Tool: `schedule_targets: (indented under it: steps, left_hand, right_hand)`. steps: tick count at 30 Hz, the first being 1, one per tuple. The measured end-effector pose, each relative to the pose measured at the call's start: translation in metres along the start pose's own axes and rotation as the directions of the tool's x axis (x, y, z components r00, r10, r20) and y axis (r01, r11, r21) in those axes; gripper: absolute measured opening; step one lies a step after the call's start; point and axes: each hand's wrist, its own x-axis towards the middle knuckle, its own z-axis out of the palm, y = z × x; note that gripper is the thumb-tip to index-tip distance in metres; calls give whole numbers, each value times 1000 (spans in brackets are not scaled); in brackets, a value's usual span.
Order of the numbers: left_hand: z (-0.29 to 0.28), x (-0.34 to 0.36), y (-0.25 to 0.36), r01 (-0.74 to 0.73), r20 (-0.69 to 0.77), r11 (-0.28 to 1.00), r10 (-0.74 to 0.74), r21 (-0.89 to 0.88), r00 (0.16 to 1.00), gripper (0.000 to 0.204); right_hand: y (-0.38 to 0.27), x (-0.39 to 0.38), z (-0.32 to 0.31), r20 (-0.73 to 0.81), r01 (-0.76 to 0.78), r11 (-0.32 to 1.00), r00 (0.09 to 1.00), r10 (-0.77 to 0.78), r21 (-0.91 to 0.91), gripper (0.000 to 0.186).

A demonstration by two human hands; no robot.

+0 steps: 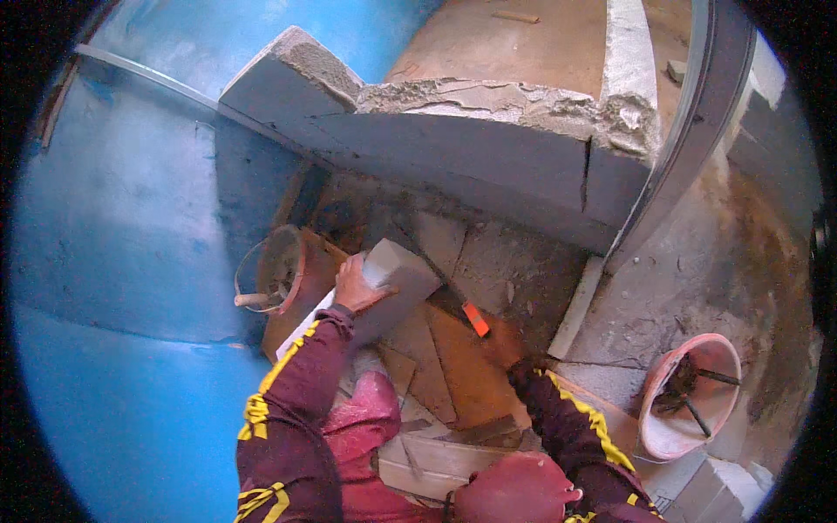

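Note:
My left hand (357,286) is spread over the upper side of a pale grey building block (403,277), gripping it. The block stands tilted beside my left leg in pink-red trousers (362,418). To its right, my right hand (503,345) is closed on the handle of a handsaw (474,319). This handle has a bright orange part, and a long, narrow dark blade runs from it up and left, past the block's right side. The blade is apart from the block as far as I can see. My right fingers are partly in shadow.
A low block wall (471,144) with mortar on its top crosses ahead, beside a blue wall (131,209). An orange bucket (295,270) lies tipped at left; a pinkish bucket (717,417) with tools stands at right. Boards (475,383) and rubble cover the floor. White blocks (715,492) sit lower right.

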Motion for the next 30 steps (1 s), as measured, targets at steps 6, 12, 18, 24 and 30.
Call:
schedule_targets:
  steps: [6, 12, 18, 24, 30]
  left_hand:
    - [-21, -1, -51, 23, 443, 987, 50, -159, 895, 124]
    - [-29, -13, -59, -18, 402, 994, 61, -112, 914, 123]
    - [-37, -12, -54, -176, 398, 964, 244, -198, 884, 130]
    - [-41, -21, -69, -108, 426, 975, 183, -195, 886, 135]
    - [-46, -45, -83, -145, 412, 978, 194, -146, 890, 138]
  right_hand:
    - [34, -108, -23, -259, 207, 978, 945, -201, -5, 55]
    - [66, -188, -36, -86, -364, 808, 889, 450, 463, 32]
    - [70, -210, -44, -120, -305, 858, 916, 383, 413, 37]
    - [38, -166, -70, -50, -348, 848, 916, 399, 400, 48]
    - [-9, -52, -91, -90, 40, 999, 995, -39, 5, 51]
